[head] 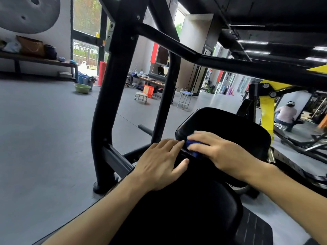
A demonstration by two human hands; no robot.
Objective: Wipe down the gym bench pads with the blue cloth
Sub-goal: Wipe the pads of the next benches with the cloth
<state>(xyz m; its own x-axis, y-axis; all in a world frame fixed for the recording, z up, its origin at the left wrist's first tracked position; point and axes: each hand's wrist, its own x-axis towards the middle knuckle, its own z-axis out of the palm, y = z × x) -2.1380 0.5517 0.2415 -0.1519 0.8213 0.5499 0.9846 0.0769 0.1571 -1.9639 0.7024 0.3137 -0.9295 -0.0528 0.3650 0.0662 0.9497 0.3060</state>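
1. Nearest the camera, the long black back pad (185, 209) fills the bottom of the view, with both forearms stretched out over it.

2. The left hand (159, 163) is laid flat with fingers straight and loosely spread, nothing gripped. It sits at the far end of that pad, probably for bracing and balance during the reach (just a guess).

3. The blue cloth (192, 147) is pressed under the right hand (212, 147), right at the gap between the near pad and the seat pad (230, 124). Only a small blue bunch is seen at the fingertips; the rest is covered.

4. The right hand's fingers are held fairly flat over the cloth, pressing rather than clamping, which makes sense for a wipe along the seat's near edge.

5. Both pads are dark and glossy, so wet or dry can't be told.

6. Count: two pads, one cloth, two hands. In the background, one green basin (82, 88), one red crate (148, 91), one small stool (141, 97) and one other person (285, 115) crouched far right.

7. A black machine frame (113, 96) stands just beside the bench on the left.
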